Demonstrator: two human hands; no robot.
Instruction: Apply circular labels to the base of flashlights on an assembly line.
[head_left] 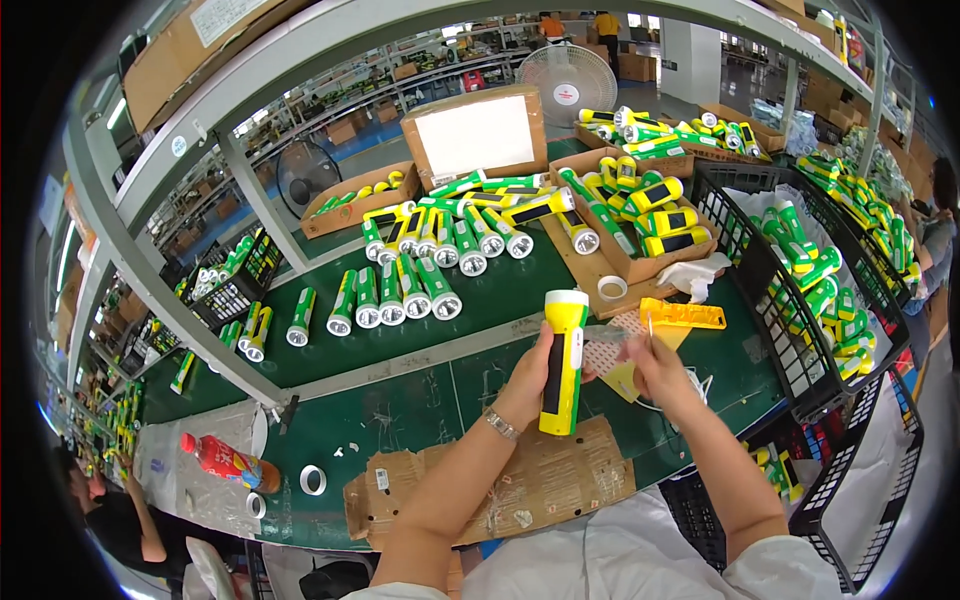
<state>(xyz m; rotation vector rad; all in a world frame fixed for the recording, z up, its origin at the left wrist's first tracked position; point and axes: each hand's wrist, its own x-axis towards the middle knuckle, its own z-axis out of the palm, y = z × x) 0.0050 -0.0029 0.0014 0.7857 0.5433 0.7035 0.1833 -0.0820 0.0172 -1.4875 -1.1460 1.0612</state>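
Observation:
My left hand (528, 378) grips a yellow flashlight (563, 362) with a black side strip, held upright over the green table (400, 400). My right hand (655, 362) is just to its right, pinching a small thin piece (650, 326) between thumb and fingers, close to a sheet of small stickers (606, 352). Under my forearms lies a torn piece of cardboard (545, 480). A yellow flat part (683, 316) rests just beyond my right hand.
Several green and yellow flashlights (415, 270) lie in rows farther back, with more in cardboard boxes (640, 215) and black crates (815, 290). Tape rolls (313, 479) and a red bottle (230, 462) sit at the left. Another person (115, 520) is at lower left.

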